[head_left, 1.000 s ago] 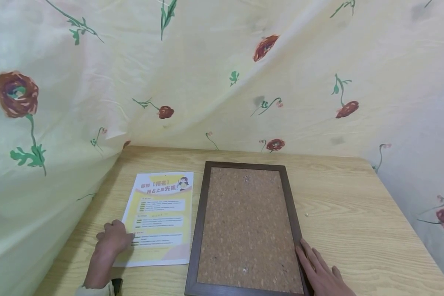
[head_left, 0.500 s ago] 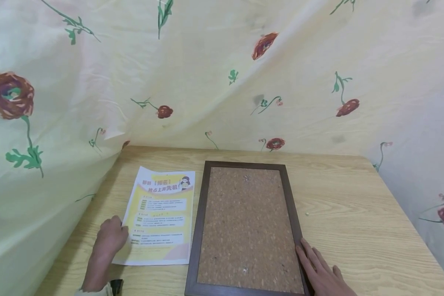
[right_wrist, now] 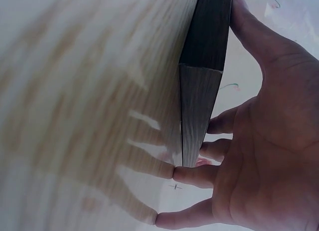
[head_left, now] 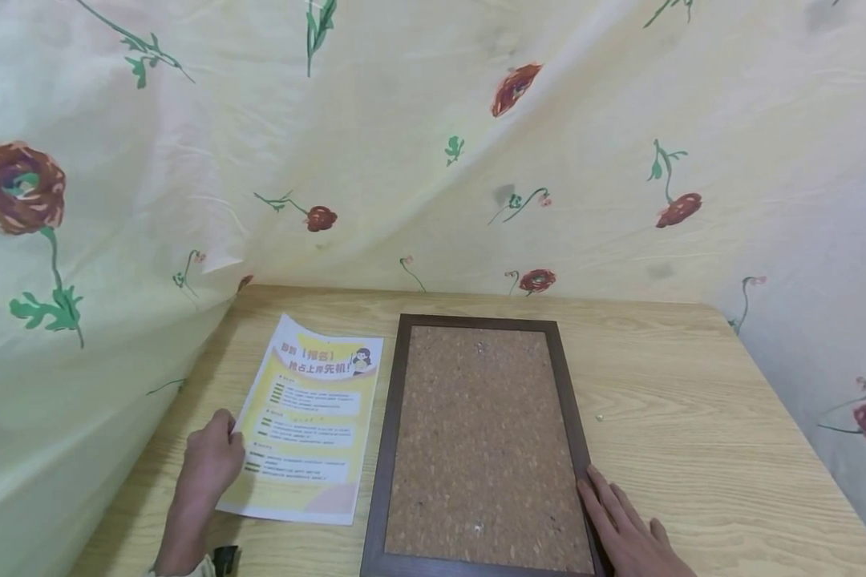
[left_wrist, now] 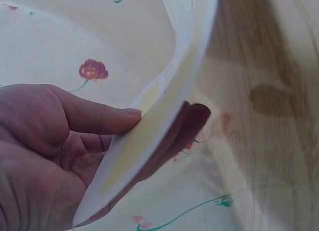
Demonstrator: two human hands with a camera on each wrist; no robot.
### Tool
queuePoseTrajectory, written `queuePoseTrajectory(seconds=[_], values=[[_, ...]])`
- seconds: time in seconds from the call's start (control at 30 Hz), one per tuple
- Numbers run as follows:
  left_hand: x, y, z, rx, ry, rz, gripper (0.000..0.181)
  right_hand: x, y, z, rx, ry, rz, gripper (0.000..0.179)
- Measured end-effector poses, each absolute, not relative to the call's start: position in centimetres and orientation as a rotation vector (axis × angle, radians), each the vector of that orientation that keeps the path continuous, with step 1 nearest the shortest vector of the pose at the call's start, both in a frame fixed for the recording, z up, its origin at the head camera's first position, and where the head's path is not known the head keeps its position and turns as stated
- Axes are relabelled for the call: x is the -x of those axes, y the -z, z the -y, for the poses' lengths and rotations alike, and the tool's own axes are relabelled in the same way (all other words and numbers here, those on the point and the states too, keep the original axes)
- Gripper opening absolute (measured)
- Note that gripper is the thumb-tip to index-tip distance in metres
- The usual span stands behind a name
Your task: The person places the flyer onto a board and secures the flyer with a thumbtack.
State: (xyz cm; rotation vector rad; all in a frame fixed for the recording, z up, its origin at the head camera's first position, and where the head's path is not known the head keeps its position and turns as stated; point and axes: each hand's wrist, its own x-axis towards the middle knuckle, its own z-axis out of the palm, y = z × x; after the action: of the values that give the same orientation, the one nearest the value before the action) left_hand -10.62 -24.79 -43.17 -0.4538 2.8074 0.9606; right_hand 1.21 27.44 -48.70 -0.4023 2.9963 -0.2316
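My left hand (head_left: 212, 461) pinches the left edge of a yellow and white printed poster (head_left: 299, 433). In the left wrist view, the thumb lies on top of the bending poster (left_wrist: 154, 123), and the fingers (left_wrist: 192, 121) are beneath it. To the right of the poster lies a cork board (head_left: 487, 449) with a dark brown frame. My right hand (head_left: 628, 529) rests along the frame's lower right side, fingers mostly straight. From the right wrist view, the thumb is at the dark frame (right_wrist: 199, 91), and the fingertips reach down to the tabletop beside it.
The wooden table (head_left: 678, 417) is enclosed at the back and sides by a flower-patterned cloth (head_left: 418, 160). A tiny shiny bead-like thing (head_left: 599, 417) lies right of the board. A small black object (head_left: 225, 558) shows beside the left wrist.
My left hand has gone from touching the poster's left part to gripping its edge. The poster has turned slightly clockwise and its far left corner has lifted. The right hand and board stay put.
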Motion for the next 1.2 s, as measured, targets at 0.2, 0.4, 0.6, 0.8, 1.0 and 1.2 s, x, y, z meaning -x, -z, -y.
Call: queuePoseTrajectory(seconds=[0.2, 0.4, 0.6, 0.8, 1.0, 1.2], values=[[10.3, 43.1, 25.0, 0.466, -1.002, -2.856, 0.02, -1.3, 48.5, -27.4, 0.4, 0.246, -2.981, 0.131], [10.0, 42.6, 25.2, 0.457, -1.049, -2.992, 0.019, -1.3, 48.7, -27.5, 0.416, 0.24, -3.002, 0.13], [10.0, 42.2, 25.3, 0.547, -1.105, -3.057, 0.027, -1.2, 48.8, -27.6, 0.417, 0.223, -2.993, 0.131], [9.8, 41.8, 25.6, 0.574, -1.147, -3.059, 0.031, -1.3, 48.8, -27.5, 0.416, 0.23, -3.006, 0.13], [9.8, 41.4, 25.6, 0.664, -1.254, -2.957, 0.033, -1.3, 48.9, -27.6, 0.405, 0.246, -2.98, 0.131], [9.8, 41.3, 25.5, 0.689, -1.324, -2.908, 0.034, -1.2, 49.0, -27.7, 0.419, 0.253, -2.996, 0.13]])
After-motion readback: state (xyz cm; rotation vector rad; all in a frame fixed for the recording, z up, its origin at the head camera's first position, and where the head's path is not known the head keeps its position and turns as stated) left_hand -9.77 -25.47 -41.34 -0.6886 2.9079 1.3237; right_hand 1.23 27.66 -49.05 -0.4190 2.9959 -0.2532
